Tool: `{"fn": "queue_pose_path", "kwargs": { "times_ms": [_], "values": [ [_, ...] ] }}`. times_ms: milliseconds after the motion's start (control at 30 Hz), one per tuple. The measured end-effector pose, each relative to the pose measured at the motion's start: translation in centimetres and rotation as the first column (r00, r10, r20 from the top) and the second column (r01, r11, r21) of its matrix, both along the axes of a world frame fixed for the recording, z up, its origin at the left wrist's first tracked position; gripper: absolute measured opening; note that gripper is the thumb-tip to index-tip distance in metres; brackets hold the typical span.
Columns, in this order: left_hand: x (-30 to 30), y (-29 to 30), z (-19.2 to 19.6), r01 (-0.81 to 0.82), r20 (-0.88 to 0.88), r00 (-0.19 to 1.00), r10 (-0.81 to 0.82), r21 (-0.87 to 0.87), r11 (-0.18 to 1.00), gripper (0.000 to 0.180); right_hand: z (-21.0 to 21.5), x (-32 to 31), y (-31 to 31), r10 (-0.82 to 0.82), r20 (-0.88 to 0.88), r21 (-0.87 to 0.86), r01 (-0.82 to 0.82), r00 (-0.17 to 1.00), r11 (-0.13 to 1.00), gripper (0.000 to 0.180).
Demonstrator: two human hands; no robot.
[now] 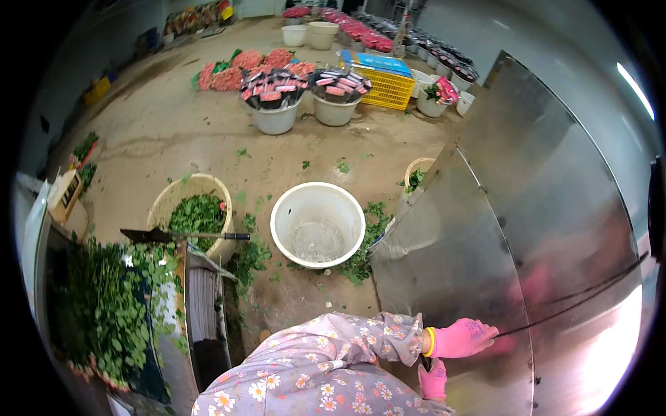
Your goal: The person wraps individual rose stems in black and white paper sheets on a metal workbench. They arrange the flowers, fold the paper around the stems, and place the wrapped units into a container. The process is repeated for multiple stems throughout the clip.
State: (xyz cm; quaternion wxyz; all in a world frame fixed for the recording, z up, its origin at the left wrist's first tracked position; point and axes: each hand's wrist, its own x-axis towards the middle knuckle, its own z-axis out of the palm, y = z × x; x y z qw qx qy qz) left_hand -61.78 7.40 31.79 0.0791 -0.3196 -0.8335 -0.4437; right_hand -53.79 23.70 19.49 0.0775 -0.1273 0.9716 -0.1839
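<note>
My left hand (463, 338), in a pink glove with a yellow cuff, reaches across to the right. Its fingers are closed on the near end of a thin black cord (576, 304), which runs up to the far right over a shiny metal-topped table (444, 239). Just below the left wrist is my right hand (433, 380), also pink-gloved and partly hidden by the floral sleeve (326, 360). Its fingers look curled beside a small dark thing that I cannot make out. Both hands are at the table's near left edge.
A white tub (319, 243) stands on the floor ahead. Left of it are a cream bin (225, 201) of leaves, a dark blade with a handle (215, 236), and leafy stems (104, 312) on a bench. Flower buckets (277, 121) and a yellow crate (388, 89) are farther off.
</note>
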Motion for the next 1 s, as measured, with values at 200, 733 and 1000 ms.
{"fn": "queue_pose_path", "kwargs": {
  "times_ms": [200,733,1000],
  "values": [
    [-1.1,0.8,-2.8,-0.146,-0.245,0.960,0.138,-0.015,0.989,0.020,8.9,-1.8,-1.6,0.116,-0.058,-0.048,-0.119,0.992,0.992,0.038],
    [25.9,-21.7,-3.5,-0.880,0.022,0.448,0.894,0.186,0.437,0.035,4.7,-1.3,-30.0,0.976,-0.162,-0.168,-0.979,0.144,0.116,0.028],
    [47.8,-11.4,-7.1,-0.899,0.265,-0.405,0.875,0.062,-0.434,0.023,10.1,16.7,-36.7,0.954,0.222,-0.516,-0.854,-0.202,-0.061,0.024]
  ]
}}
